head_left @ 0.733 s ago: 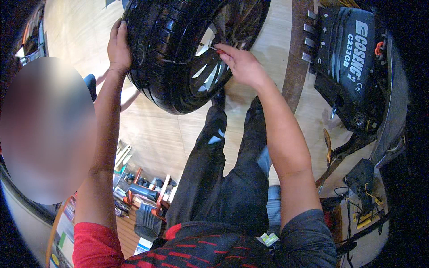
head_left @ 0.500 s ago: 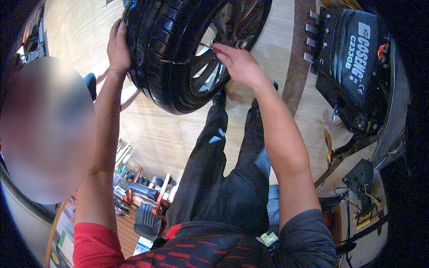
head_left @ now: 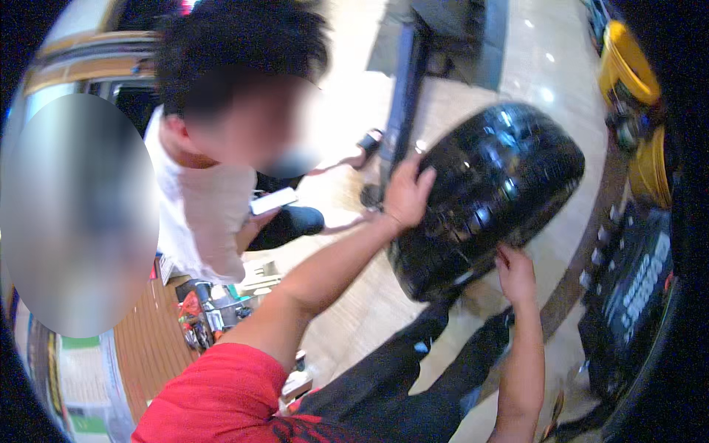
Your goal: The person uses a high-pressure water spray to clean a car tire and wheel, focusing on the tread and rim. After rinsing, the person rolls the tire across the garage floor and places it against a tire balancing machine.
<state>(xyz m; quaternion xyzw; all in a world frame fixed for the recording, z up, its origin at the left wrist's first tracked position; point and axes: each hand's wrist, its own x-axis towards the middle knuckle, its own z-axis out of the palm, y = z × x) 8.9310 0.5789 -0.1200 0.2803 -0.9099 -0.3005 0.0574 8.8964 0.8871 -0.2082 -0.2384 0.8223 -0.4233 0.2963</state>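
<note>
A black tyre (head_left: 491, 173) stands tilted on the floor ahead of me, its tread facing up and toward me. Against its left side lies my left hand (head_left: 408, 193), fingers stretched over the tread and thumb apart. My right hand (head_left: 517, 275) is at the near right edge of the tyre, with fingers bent and pinched together. Whatever those fingers hold is hidden by the tyre and blur. The wheel inside the tyre is out of sight from this angle.
Close on the left is another person in a white top (head_left: 199, 207), arms reaching toward the tyre's left. A dark machine (head_left: 628, 288) stands at right, below yellow containers (head_left: 628, 66). A dark post (head_left: 405, 96) rises beyond the tyre. Assorted tools (head_left: 210, 310) lie lower left.
My view has swung left and up, bringing the other person and yellow containers in. The tyre's open side has turned from sight. The thin red-handled tool seen in my right hand no longer shows.
</note>
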